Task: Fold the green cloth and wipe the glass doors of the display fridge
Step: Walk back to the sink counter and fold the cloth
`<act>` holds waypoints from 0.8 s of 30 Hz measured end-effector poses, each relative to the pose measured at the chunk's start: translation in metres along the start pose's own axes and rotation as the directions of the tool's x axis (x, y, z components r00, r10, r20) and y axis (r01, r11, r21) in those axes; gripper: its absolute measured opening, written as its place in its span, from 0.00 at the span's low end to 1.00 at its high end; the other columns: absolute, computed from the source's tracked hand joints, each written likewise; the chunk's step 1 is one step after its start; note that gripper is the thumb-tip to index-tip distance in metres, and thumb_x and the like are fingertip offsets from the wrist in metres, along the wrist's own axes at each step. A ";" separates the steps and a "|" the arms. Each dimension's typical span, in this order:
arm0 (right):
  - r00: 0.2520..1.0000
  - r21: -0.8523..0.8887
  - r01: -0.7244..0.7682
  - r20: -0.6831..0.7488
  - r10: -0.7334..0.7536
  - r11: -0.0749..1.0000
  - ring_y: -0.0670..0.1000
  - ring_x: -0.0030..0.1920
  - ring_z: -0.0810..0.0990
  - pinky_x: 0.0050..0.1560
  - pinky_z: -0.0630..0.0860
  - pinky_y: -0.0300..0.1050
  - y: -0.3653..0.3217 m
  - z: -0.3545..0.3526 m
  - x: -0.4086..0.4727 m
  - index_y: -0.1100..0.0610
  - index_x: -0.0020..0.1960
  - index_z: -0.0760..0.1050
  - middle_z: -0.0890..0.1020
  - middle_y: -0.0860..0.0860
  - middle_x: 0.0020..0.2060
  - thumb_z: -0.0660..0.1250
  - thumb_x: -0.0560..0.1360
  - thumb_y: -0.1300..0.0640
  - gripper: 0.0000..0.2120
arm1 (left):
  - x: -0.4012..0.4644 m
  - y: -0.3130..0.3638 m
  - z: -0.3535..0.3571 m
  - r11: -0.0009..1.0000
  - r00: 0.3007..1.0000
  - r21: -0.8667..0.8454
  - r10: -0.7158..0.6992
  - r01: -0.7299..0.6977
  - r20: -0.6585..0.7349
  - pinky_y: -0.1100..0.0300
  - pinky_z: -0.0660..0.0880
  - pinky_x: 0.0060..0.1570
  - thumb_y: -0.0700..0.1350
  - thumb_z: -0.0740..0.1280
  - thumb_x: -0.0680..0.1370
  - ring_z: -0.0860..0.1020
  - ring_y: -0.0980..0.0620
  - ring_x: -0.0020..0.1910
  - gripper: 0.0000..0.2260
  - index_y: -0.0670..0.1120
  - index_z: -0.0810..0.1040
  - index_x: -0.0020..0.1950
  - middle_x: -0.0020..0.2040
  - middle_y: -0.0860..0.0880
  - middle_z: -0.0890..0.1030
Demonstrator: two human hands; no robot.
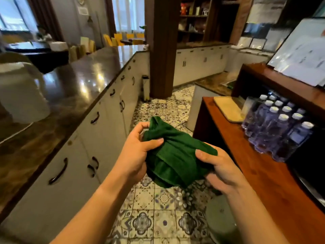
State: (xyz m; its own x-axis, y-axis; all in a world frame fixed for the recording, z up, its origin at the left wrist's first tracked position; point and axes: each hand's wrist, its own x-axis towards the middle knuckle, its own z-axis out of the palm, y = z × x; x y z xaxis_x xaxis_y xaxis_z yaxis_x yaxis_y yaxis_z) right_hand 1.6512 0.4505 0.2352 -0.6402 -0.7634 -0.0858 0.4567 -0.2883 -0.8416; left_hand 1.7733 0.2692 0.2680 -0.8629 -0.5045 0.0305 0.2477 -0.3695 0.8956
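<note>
A dark green cloth (pixel 173 155) is bunched in loose folds in front of me, held above the patterned tile floor. My left hand (pixel 137 152) grips its left side, thumb pressed across the top folds. My right hand (pixel 218 166) clutches its right end, fingers curled under the fabric. No glass fridge door shows clearly; a dark appliance edge (pixel 309 180) sits at the far right.
A long dark countertop (pixel 73 88) over white cabinets runs along the left. A wooden counter (pixel 249 166) on the right carries a pack of water bottles (pixel 279 127) and a tray (pixel 228 108). A wooden pillar (pixel 161 46) stands ahead; a round bin lid (pixel 221 219) sits below.
</note>
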 end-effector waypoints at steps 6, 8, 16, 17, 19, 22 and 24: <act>0.964 -0.017 0.189 -0.189 -0.189 0.982 0.59 0.56 0.83 0.47 0.82 0.48 -0.065 -0.047 0.108 0.58 0.66 0.76 0.84 0.60 0.56 0.76 0.62 0.67 0.32 | 0.160 -0.006 0.010 0.915 0.951 -0.262 -0.303 0.308 0.058 0.51 0.83 0.39 0.34 0.74 0.58 0.85 0.43 0.44 0.24 0.43 0.81 0.53 0.49 0.41 0.85; 0.952 -0.066 0.232 -0.187 -0.241 0.970 0.58 0.56 0.83 0.47 0.82 0.47 -0.085 -0.061 0.148 0.56 0.66 0.76 0.84 0.60 0.56 0.76 0.61 0.67 0.34 | 0.215 -0.015 0.015 0.849 0.886 -0.257 -0.452 0.462 0.097 0.48 0.83 0.39 0.38 0.75 0.63 0.85 0.41 0.46 0.13 0.40 0.85 0.47 0.50 0.38 0.85; 0.963 -0.219 0.231 -0.087 -0.254 0.948 0.56 0.57 0.83 0.50 0.81 0.43 -0.151 -0.149 0.329 0.50 0.57 0.83 0.84 0.57 0.57 0.70 0.68 0.66 0.21 | 0.416 -0.053 0.046 0.690 0.611 0.343 -0.724 0.637 0.321 0.50 0.80 0.56 0.42 0.80 0.65 0.82 0.42 0.55 0.18 0.40 0.85 0.54 0.59 0.39 0.82; 0.960 -0.218 0.227 -0.111 -0.255 0.949 0.56 0.57 0.83 0.49 0.81 0.43 -0.158 -0.159 0.350 0.51 0.57 0.83 0.84 0.57 0.57 0.70 0.69 0.66 0.20 | 0.440 -0.055 0.051 0.698 0.619 0.372 -0.715 0.612 0.324 0.50 0.81 0.55 0.41 0.77 0.67 0.82 0.42 0.56 0.16 0.40 0.84 0.54 0.59 0.38 0.82; 0.957 -0.169 0.208 -0.169 -0.237 0.963 0.56 0.56 0.84 0.47 0.82 0.42 -0.178 -0.185 0.398 0.54 0.60 0.81 0.84 0.58 0.56 0.70 0.68 0.66 0.21 | 0.499 -0.060 0.062 0.729 0.651 0.407 -0.680 0.550 0.338 0.50 0.80 0.57 0.39 0.74 0.71 0.81 0.40 0.58 0.16 0.39 0.83 0.58 0.62 0.37 0.81; 0.956 -0.170 0.170 -0.212 -0.204 0.971 0.54 0.53 0.85 0.44 0.82 0.40 -0.205 -0.214 0.460 0.54 0.60 0.79 0.85 0.56 0.53 0.71 0.67 0.65 0.22 | 0.576 -0.054 0.077 0.769 0.749 0.507 -0.584 0.389 0.311 0.53 0.82 0.49 0.37 0.77 0.68 0.83 0.41 0.55 0.15 0.45 0.84 0.55 0.57 0.40 0.83; 0.954 -0.263 0.131 -0.229 -0.194 0.956 0.52 0.49 0.86 0.42 0.81 0.38 -0.219 -0.229 0.500 0.54 0.53 0.83 0.87 0.55 0.49 0.71 0.71 0.64 0.13 | 0.623 -0.053 0.083 0.772 0.853 0.579 -0.466 0.262 0.236 0.53 0.81 0.46 0.37 0.80 0.66 0.84 0.43 0.51 0.15 0.48 0.85 0.49 0.52 0.43 0.85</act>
State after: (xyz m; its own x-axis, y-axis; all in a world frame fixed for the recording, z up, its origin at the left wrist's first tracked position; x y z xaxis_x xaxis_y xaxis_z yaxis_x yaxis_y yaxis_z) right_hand 1.0894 0.2640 0.2547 -0.8404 -0.5404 -0.0409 0.1901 -0.2233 -0.9560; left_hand 1.1859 0.0395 0.2766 -0.9550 -0.0740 -0.2872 -0.2902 0.0347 0.9563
